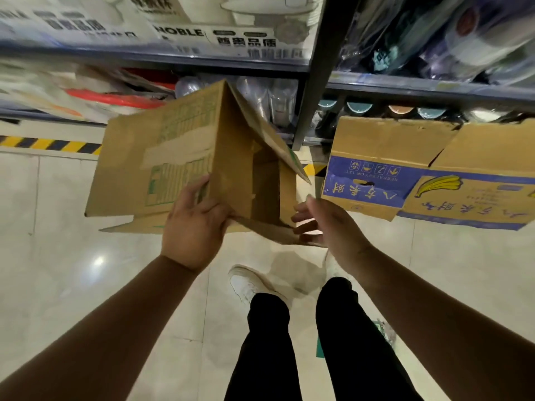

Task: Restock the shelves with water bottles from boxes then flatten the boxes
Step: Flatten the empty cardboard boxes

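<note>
An empty brown cardboard box with green print hangs in the air before me, its open end facing me and its flaps loose. My left hand grips its near bottom edge, fingers spread on the printed side. My right hand is at the lower right flap, fingers curled around the cardboard edge. A second box, blue and tan with a banana picture, stands open to the right on the floor by the shelf. Clear bottles stand on the low shelf behind the brown box.
Metal shelving runs across the top, with white product boxes above and coloured bowls at right. A yellow-black hazard stripe marks the floor edge. My legs and white shoes stand on glossy tiles.
</note>
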